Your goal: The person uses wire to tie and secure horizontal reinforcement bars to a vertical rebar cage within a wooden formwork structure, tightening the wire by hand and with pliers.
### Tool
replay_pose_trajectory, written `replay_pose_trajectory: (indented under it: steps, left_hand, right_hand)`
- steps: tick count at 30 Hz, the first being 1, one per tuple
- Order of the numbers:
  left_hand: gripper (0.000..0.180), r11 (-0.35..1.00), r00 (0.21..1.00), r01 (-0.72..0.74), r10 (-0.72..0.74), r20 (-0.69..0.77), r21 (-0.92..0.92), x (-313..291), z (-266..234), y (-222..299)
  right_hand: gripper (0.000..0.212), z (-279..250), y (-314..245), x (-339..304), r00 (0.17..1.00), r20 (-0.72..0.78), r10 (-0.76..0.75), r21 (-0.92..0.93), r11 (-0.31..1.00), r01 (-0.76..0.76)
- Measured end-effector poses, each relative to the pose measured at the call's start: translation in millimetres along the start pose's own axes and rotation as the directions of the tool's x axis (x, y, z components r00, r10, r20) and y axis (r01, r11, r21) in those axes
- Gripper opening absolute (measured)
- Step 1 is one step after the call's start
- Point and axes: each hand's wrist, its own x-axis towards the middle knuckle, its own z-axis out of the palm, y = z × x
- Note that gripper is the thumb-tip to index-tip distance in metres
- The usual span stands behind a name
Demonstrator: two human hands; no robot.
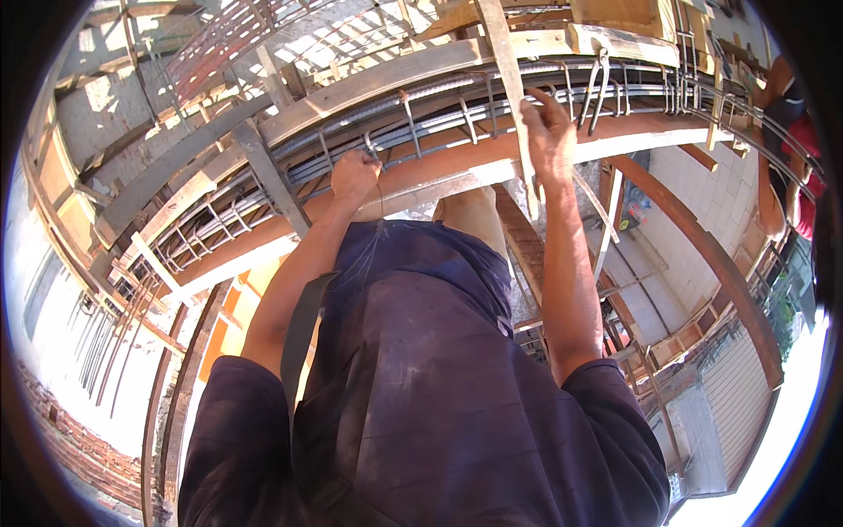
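Note:
My left hand is closed in a pinch at the near side of the rebar cage. Thin tie wires hang from it down over my dark clothing. My right hand has its fingers curled at the edge of an upright wooden batten that crosses the cage; whether it grips the batten or something small is hidden. Right of that hand, a pair of pincers leans on the cage, handles pointing toward me. The cage's long bars and stirrups lie inside a curved timber formwork.
Another batten crosses the formwork at left. A long brown timber slants down at right, above a lower level with a pale block wall. Another person in red stands at the far right. Bare rebar ends stick out at left.

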Motion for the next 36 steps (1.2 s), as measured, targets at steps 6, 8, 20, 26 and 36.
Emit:
replay_pose_trajectory:
  steps: [6, 8, 20, 26, 36]
  left_hand:
    - [0.019, 0.935, 0.959, -0.266, 0.282, -0.038, 0.234, -16.2, -11.4, 15.7]
    - [0.016, 0.898, 0.933, -0.336, 0.358, -0.029, 0.283, -20.5, -12.4, 12.7]
    - [0.031, 0.291, 0.877, 0.479, -0.201, 0.437, -0.828, -29.8, 9.0, -22.2]
    - [0.019, -0.070, 0.785, 0.618, 0.019, 0.619, -0.783, -17.4, 12.2, -34.6]
    - [0.028, 0.741, 0.993, 0.098, -0.117, 0.016, -0.664, -13.4, 20.2, -21.6]
  right_hand:
    - [0.090, -80.0, 152.4, 151.6, 0.920, -0.360, 0.154, -0.371, 0.881, -0.293]
    - [0.103, -68.6, 159.8, 166.5, 0.947, -0.268, 0.177, -0.391, 0.879, -0.274]
    - [0.053, -64.3, 124.6, 149.5, 0.852, -0.522, 0.038, -0.479, 0.814, -0.329]
    - [0.031, -89.5, 8.9, 42.1, 0.979, -0.058, 0.196, 0.052, 0.980, -0.193]
    - [0.043, 82.8, -30.1, -92.0, 0.511, 0.796, 0.325, -0.346, 0.936, -0.057]
